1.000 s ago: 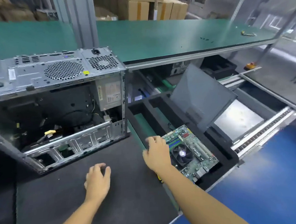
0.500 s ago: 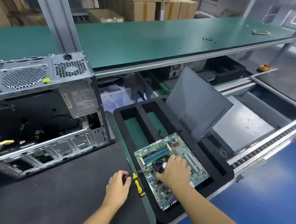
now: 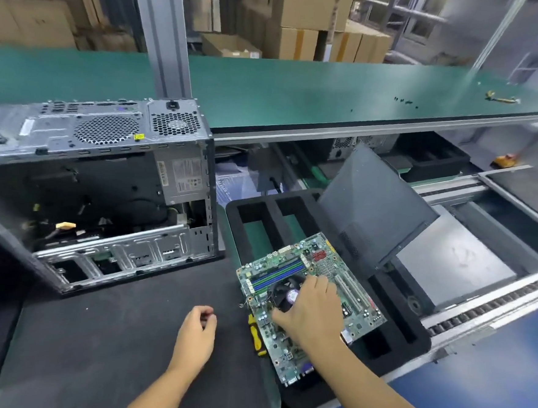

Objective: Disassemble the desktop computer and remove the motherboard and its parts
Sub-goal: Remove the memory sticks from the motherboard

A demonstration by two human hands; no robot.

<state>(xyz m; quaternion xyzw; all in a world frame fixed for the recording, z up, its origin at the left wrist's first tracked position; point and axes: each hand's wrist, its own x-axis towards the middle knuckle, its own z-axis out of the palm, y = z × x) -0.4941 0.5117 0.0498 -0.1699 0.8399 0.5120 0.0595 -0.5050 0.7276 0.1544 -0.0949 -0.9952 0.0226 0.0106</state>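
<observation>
The green rectangular motherboard (image 3: 326, 263) is seen over the near left part of a black foam compartment tray (image 3: 407, 337), its left edge reaching past the tray rim and over a yellow-and-black-handled screwdriver (image 3: 254, 334). Whether the board rests on the tray or is lifted cannot be told. The black round cooler fan (image 3: 283, 293) at the board's middle is gripped by the right hand (image 3: 313, 312), with the fingers (image 3: 318, 285) curled over its far side and the thumb at its near side. The left hand (image 3: 195, 333) is held over the black-matted desk (image 3: 110, 326), fingers loosely curled and holding nothing. The open grey metal computer case (image 3: 181, 241) lies on its side at the left. A dark grey side panel (image 3: 372, 203) is propped tilted at the tray's far right.
</observation>
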